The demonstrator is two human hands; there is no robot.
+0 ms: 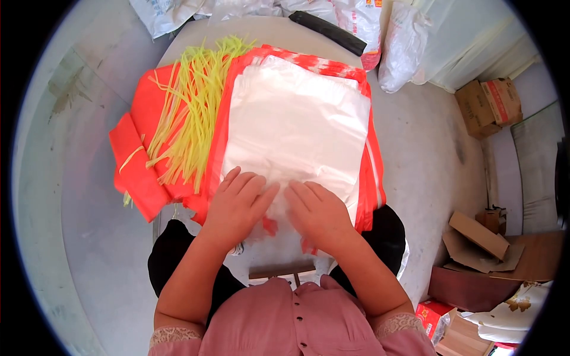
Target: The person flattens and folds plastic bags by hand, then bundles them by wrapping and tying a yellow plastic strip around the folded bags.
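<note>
A stack of thin, whitish see-through plastic bags point(297, 118) lies on red plastic bags point(375, 172) on the table in front of me. At the stack's near edge, my left hand point(240, 204) rests with its fingers spread over the plastic. Beside it, my right hand point(317, 213) lies on the same edge, fingers stretched out and a little blurred. Crumpled clear plastic with red bits point(270, 226) hangs at the edge between the hands. My thumbs are partly hidden, and I see nothing lifted in either hand.
A bundle of yellow-green strips point(193, 113) lies left of the stack, over more red plastic. A folded red roll point(138, 166) is tied with a band. A black roll point(328, 32) and filled white sacks point(404, 47) are at the back. Cardboard boxes point(488, 107) stand right.
</note>
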